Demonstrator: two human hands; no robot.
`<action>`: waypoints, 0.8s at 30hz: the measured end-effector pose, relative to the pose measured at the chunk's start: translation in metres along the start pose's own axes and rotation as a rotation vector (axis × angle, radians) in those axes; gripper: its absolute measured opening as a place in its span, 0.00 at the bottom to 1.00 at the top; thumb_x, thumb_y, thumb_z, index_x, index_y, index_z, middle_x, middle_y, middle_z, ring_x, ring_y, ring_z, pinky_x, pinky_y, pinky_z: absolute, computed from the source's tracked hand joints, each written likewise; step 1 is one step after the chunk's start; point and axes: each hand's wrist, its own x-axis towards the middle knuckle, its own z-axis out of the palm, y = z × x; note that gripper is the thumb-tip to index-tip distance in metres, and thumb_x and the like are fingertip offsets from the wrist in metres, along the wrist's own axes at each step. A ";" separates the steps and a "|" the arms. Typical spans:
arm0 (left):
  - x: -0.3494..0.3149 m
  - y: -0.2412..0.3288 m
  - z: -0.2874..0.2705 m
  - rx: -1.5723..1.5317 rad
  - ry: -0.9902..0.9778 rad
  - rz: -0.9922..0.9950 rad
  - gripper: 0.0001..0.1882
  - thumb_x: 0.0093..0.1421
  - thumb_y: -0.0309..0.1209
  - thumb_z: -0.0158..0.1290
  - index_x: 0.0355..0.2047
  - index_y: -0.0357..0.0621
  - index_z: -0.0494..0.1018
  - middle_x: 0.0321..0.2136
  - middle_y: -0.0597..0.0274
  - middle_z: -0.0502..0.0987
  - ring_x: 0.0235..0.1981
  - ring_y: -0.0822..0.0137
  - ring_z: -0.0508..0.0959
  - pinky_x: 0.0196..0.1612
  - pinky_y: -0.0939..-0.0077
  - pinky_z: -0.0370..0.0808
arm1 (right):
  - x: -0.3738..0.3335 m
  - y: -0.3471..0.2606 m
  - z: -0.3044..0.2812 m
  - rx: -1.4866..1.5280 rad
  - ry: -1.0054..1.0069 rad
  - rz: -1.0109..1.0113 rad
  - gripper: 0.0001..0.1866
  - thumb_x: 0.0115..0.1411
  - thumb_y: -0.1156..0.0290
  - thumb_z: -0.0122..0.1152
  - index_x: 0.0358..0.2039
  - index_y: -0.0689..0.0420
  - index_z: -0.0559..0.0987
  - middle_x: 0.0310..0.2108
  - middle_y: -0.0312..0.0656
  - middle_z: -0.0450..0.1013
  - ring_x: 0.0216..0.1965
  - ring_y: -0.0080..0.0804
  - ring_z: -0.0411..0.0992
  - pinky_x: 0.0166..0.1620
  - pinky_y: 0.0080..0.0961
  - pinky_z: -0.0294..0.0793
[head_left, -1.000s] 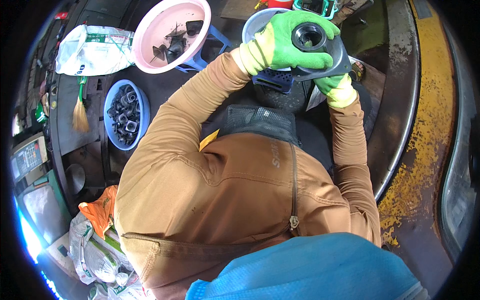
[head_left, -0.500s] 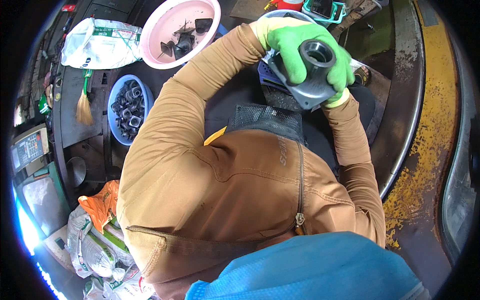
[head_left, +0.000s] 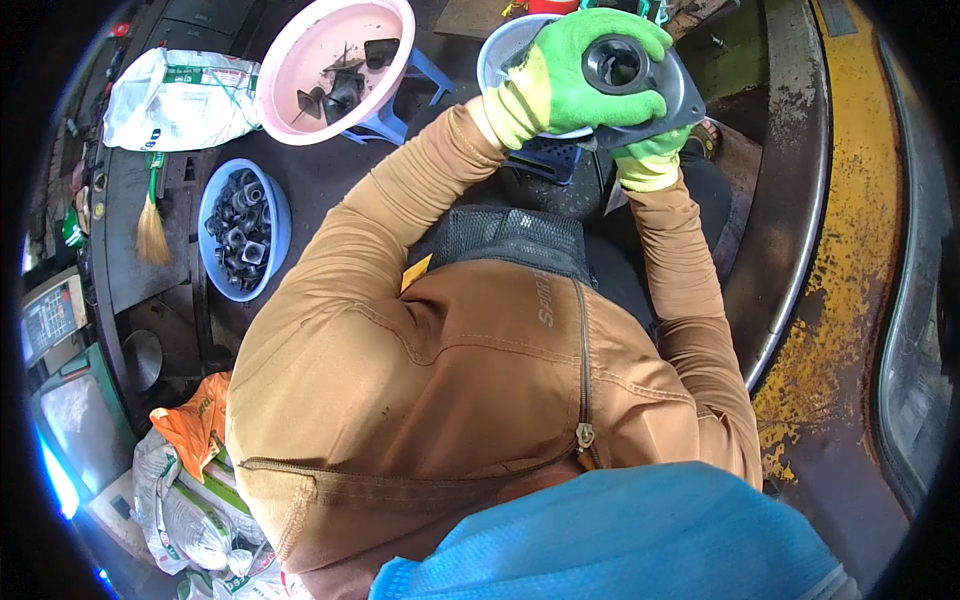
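In front of my chest, at the upper right, I hold a black part (head_left: 684, 92) with a square flange and a round hollow neck. The green-gloved fingers of my left hand (head_left: 570, 75) wrap around the neck, whose open end faces up. My right hand (head_left: 655, 158), gloved too, is at the lower edge of the flange; its fingers are mostly hidden underneath. Behind my left hand is a light blue basin (head_left: 492, 62), partly covered by the glove.
A pink basin (head_left: 283, 112) with several black pieces stands on a blue stool (head_left: 385, 122). To the left is a blue tub (head_left: 277, 238) full of dark fittings. Nearby are a white sack (head_left: 180, 105), a small broom (head_left: 152, 228) and, at right, a worn yellow machine edge (head_left: 845, 220).
The black part has turned in my hands and shifted slightly up. My left hand now wraps its neck, and my right hand has moved down below the flange. The whole view has shifted a little.
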 end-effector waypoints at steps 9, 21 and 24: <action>0.016 0.019 -0.030 -0.040 -0.387 -0.013 0.24 0.40 0.34 0.69 0.38 0.43 0.75 0.42 0.53 0.79 0.45 0.55 0.78 0.50 0.63 0.73 | -0.002 -0.012 -0.017 -0.125 -0.370 -0.009 0.31 0.50 0.68 0.71 0.54 0.61 0.71 0.46 0.43 0.75 0.47 0.34 0.74 0.50 0.29 0.74; 0.019 -0.001 -0.033 -0.780 -0.958 -0.168 0.30 0.34 0.40 0.72 0.36 0.39 0.75 0.41 0.50 0.79 0.52 0.47 0.73 0.55 0.55 0.67 | -0.031 0.013 0.005 0.522 -0.506 0.299 0.28 0.66 0.68 0.53 0.65 0.54 0.59 0.62 0.44 0.61 0.62 0.33 0.62 0.63 0.33 0.64; 0.034 -0.004 -0.045 -0.423 -0.776 -0.189 0.37 0.37 0.42 0.67 0.48 0.37 0.74 0.55 0.48 0.71 0.58 0.54 0.69 0.61 0.60 0.63 | -0.004 0.003 -0.007 -0.080 -0.457 0.047 0.24 0.62 0.68 0.58 0.59 0.56 0.67 0.54 0.42 0.69 0.55 0.33 0.68 0.58 0.31 0.69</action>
